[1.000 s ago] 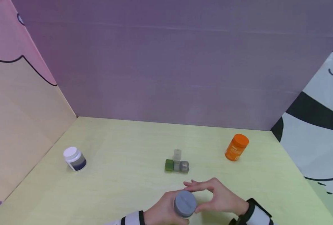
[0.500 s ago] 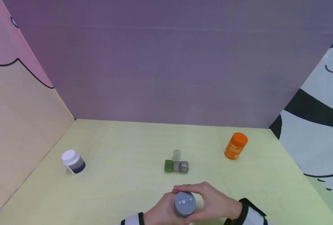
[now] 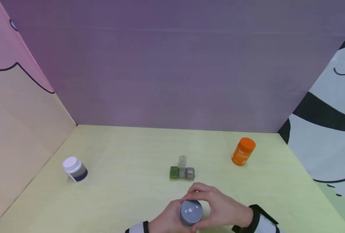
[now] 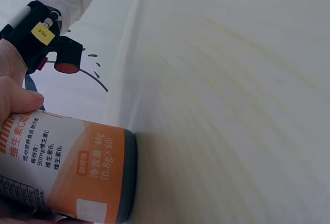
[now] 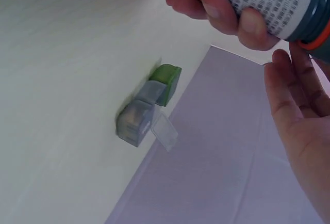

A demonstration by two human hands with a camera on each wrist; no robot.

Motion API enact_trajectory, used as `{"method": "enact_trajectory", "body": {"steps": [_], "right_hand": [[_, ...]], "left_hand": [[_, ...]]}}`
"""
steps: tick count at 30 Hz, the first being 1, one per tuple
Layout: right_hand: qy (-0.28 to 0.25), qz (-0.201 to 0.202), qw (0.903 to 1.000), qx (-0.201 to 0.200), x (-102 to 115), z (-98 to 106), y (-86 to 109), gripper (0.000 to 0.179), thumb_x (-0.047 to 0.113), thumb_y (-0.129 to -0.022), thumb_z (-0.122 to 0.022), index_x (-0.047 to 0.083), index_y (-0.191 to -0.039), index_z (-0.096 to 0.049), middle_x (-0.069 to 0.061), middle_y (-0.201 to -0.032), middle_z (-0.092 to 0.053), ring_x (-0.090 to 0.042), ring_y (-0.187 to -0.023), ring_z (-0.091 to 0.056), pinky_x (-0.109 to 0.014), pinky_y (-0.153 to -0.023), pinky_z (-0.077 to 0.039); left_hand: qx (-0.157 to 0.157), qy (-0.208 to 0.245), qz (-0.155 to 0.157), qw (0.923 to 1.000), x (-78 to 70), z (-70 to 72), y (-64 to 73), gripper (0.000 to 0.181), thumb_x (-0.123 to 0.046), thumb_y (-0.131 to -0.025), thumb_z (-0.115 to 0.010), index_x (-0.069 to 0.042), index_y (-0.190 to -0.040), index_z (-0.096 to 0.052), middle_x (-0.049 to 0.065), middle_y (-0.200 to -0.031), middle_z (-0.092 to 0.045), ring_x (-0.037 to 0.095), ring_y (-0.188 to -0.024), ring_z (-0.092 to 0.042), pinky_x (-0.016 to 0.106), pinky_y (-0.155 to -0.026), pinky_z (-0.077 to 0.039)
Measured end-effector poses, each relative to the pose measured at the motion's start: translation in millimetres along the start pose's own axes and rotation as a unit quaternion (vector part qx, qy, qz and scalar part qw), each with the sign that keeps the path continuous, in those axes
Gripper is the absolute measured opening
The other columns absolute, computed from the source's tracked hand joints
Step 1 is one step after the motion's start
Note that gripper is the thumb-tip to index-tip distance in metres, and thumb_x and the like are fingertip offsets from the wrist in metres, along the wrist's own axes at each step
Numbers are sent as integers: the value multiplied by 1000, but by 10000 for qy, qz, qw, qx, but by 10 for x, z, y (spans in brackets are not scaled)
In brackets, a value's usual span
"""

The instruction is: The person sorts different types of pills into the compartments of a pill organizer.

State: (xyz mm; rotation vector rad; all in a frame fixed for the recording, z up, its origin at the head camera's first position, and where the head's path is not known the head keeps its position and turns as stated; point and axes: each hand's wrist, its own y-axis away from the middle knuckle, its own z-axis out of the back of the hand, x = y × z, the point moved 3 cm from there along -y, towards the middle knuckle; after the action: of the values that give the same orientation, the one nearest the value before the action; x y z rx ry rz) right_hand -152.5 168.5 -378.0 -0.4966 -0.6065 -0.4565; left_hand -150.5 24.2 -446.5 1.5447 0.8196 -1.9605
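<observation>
My left hand grips a vitamin C bottle, its fingers wrapped round the white-and-orange label. In the left wrist view the bottle lies on its side across the picture, with its dark base to the right. My right hand holds the grey-blue cap, thumb on the near side and fingers round the far side. The right wrist view shows a red-orange ring at the cap. Beyond the hands sits a small pill box with green and grey compartments, one clear lid standing open.
A white bottle with a dark lower band stands on the left of the pale table. An orange bottle stands at the back right. Purple, beige and panda-printed walls enclose the table.
My right hand has come left onto the cap, its thumb and fingers closing round it; its fingers are more bent than half a second ago. The left hand keeps its hold.
</observation>
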Motion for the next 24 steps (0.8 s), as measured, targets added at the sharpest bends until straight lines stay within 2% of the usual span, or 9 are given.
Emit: {"method": "enact_trajectory", "body": {"steps": [5,10,13,19,24], "right_hand": [[121,41,9998,131,2,24,-31,53,33,-67,-79,13,-113,-62,4,-104,-53,-7,-93,-50,-21,-76,-46],[232,98,9992,311,36,34,-42,49,34,-71,-77,14,-113,-61,5,-106,-54,-6,-94,-51,-20,-78,-46],[256,104,9990,360,52,41,-40,47,33,-72,-76,14,-112,-60,5,-106,-53,-6,-95,-51,-21,-79,-46],[497,151,9981,325,113,79,-42,44,30,-75,-74,18,-114,-59,7,-109,-51,-6,-97,-49,-20,-80,-44],[740,292,9966,194,193,138,-68,45,28,-75,-74,17,-115,-57,6,-111,-52,-7,-98,-50,-19,-81,-44]], "left_hand": [[32,242,124,9996,-2,5,5,55,-3,-66,-74,-8,-117,-55,-6,-101,-62,2,-90,-55,20,-81,-43],[-14,191,12,9998,-11,-2,15,56,-3,-65,-75,-6,-117,-55,-4,-102,-63,2,-91,-55,20,-82,-43],[63,337,-11,9994,-8,-5,13,55,-4,-68,-75,-4,-119,-53,-3,-105,-62,3,-94,-55,21,-83,-44],[308,677,48,9972,12,7,18,56,-5,-74,-71,-4,-125,-49,2,-112,-60,5,-100,-54,25,-86,-44],[347,673,29,9971,16,17,12,51,-4,-72,-71,-6,-120,-54,1,-107,-62,4,-96,-55,24,-85,-44]]}}
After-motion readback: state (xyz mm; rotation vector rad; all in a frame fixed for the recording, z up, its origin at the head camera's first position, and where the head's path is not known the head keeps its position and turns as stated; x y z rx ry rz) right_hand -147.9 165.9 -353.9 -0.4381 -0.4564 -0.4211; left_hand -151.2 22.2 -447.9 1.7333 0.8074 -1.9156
